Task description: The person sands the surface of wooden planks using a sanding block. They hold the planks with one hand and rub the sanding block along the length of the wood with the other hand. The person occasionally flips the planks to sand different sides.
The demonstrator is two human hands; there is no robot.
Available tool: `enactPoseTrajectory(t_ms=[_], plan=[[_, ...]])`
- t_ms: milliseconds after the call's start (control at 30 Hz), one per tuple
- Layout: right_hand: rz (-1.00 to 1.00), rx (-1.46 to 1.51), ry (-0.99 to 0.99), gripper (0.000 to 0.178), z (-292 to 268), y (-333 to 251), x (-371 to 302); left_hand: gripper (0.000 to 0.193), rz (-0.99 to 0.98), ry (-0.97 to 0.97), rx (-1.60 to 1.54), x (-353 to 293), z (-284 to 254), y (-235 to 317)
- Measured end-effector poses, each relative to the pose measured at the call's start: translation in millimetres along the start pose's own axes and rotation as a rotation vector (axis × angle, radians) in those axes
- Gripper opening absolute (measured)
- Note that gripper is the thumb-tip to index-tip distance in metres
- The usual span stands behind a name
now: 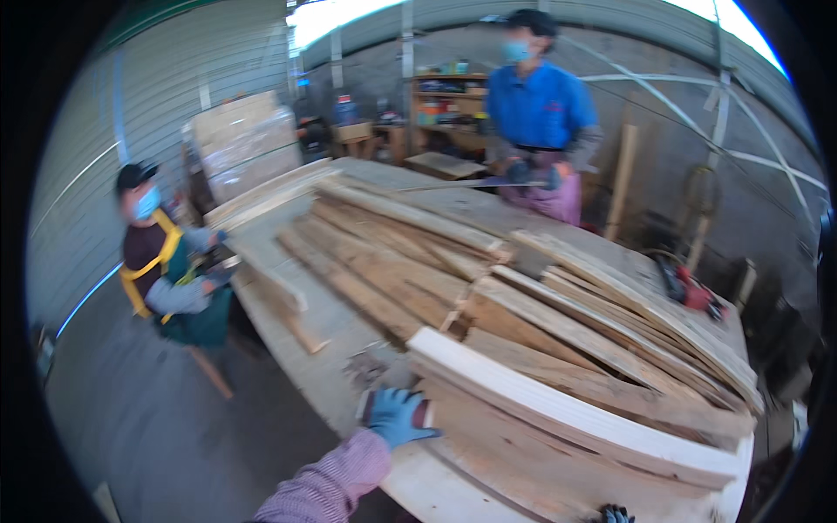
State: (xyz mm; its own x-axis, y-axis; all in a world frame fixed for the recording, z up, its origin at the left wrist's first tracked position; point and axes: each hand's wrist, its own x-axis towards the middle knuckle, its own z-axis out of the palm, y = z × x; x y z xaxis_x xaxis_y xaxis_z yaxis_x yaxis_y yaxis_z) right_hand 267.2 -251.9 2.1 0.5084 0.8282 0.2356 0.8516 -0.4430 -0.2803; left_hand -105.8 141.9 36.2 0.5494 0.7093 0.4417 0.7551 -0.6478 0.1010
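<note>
My left hand (399,418), in a blue glove, rests at the near left end of the long curved wooden boards. Its fingers curl over a dark reddish-brown block (425,414), which shows at both sides of the glove; its exact kind is unclear. Beside it, a pale curved board (558,397) stands on edge, with a flat brown wooden piece (514,436) on the near side. Only dark gloved fingertips of my right hand (615,513) show at the bottom edge, over that wood. What they hold, if anything, is hidden.
Several rough planks (384,261) cover the large worktable (323,383). A red power tool (693,292) lies at its right edge. Across the table stands a person in blue (540,109) with a long saw-like blade (453,184); a person in an apron (170,261) is at left.
</note>
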Motion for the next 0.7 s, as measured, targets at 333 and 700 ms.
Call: enactPoseTrajectory(t_ms=[333, 700], plan=[[-0.267, -0.146, 0.384, 0.075, 17, 33, -10, 0.100, 0.428, -0.183, -0.546, -60, -5, 201], [-0.252, -0.156, 0.323, 0.074, 14, 27, -7, 0.098, -0.067, -0.104, -0.101, 2, 8, -10]])
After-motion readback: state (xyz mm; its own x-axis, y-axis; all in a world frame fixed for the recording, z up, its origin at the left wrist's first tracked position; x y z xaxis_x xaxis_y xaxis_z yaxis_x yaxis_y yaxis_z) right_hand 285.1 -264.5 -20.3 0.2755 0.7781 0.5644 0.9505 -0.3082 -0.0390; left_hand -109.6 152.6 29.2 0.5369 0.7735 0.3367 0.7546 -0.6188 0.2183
